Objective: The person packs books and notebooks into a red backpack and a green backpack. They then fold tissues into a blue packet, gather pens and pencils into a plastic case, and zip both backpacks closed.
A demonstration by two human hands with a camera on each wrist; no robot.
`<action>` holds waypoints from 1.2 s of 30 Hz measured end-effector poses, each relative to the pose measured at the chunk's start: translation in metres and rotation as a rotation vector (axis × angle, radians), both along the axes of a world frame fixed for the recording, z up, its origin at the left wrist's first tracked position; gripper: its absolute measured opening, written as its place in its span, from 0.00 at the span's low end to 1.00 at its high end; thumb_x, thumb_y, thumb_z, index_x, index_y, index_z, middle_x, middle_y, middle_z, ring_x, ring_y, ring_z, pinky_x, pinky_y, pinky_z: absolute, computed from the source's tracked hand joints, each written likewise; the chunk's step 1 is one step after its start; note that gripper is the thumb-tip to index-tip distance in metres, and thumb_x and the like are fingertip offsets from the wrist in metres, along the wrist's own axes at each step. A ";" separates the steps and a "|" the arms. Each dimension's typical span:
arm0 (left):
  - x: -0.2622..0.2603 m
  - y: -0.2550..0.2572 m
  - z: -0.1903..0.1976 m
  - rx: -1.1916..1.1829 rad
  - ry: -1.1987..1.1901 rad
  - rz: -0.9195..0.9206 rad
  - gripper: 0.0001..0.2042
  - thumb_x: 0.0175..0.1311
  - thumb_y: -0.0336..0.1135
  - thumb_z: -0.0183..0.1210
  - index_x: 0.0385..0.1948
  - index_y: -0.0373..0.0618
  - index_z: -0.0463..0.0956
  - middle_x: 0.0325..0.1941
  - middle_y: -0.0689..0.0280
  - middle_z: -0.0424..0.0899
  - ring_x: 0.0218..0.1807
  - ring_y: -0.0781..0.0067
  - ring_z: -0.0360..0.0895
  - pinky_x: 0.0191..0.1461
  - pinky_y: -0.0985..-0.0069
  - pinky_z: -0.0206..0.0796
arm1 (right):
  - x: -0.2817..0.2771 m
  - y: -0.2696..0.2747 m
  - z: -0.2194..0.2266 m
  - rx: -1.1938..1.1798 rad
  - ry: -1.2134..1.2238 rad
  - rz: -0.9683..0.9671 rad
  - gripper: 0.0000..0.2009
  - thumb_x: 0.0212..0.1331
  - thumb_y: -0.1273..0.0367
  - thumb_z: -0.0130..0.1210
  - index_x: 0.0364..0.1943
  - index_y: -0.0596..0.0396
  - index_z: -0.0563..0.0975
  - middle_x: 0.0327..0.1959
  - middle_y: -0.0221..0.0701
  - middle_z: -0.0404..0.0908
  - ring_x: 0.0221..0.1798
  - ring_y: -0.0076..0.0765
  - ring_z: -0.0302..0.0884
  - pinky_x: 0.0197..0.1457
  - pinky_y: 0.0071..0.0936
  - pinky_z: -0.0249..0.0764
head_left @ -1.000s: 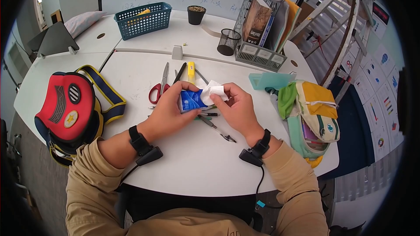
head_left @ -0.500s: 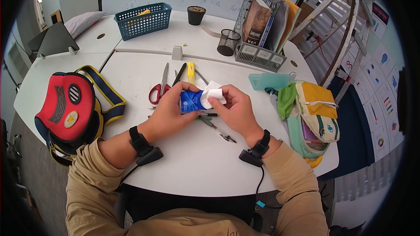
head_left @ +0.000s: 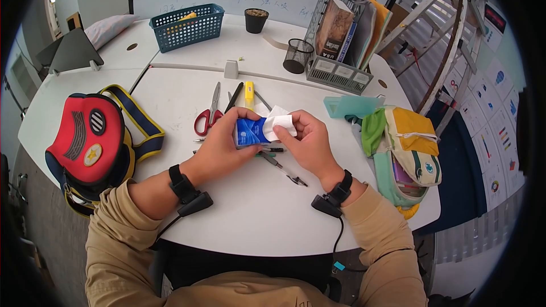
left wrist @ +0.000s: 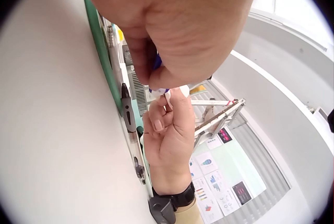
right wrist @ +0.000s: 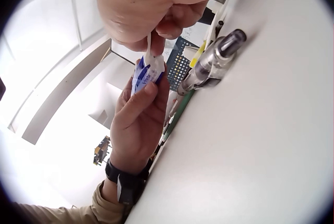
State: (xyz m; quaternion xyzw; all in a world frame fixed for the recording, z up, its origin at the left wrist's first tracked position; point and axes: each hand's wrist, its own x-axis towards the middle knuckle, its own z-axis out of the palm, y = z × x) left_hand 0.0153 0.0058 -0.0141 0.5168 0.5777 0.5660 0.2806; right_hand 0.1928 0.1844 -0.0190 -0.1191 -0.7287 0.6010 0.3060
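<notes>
My left hand (head_left: 219, 141) grips a blue-and-white tissue pack (head_left: 250, 131) above the middle of the table, thumb along its near edge. A white tissue (head_left: 278, 124) sticks out of the pack's right end, and my right hand (head_left: 307, 138) pinches it between thumb and fingers. In the right wrist view the pack (right wrist: 148, 74) is tilted, with the tissue drawn up from its top. Under and around the hands lie several pens (head_left: 280, 165), partly hidden. Red-handled scissors (head_left: 208, 115) and a yellow highlighter (head_left: 249, 94) lie just beyond the left hand.
A red schoolbag (head_left: 91, 136) stands at the left, a cream and green backpack (head_left: 406, 148) at the right. Beside the backpack sits a teal case (head_left: 352, 105). Farther back are a teal basket (head_left: 186, 27), a plant pot (head_left: 255, 20), a mesh cup (head_left: 297, 55) and a file rack (head_left: 340, 74).
The white tissue has shifted slightly right with my right hand, and its shape has changed. My left hand keeps its hold on the pack, nearly still.
</notes>
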 end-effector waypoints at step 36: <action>0.001 0.003 -0.003 0.078 0.043 0.134 0.34 0.62 0.23 0.82 0.68 0.43 0.71 0.66 0.59 0.81 0.67 0.69 0.84 0.72 0.71 0.82 | 0.001 -0.004 0.001 -0.071 -0.032 0.034 0.10 0.79 0.70 0.72 0.40 0.58 0.83 0.34 0.28 0.91 0.32 0.14 0.85 0.34 0.17 0.77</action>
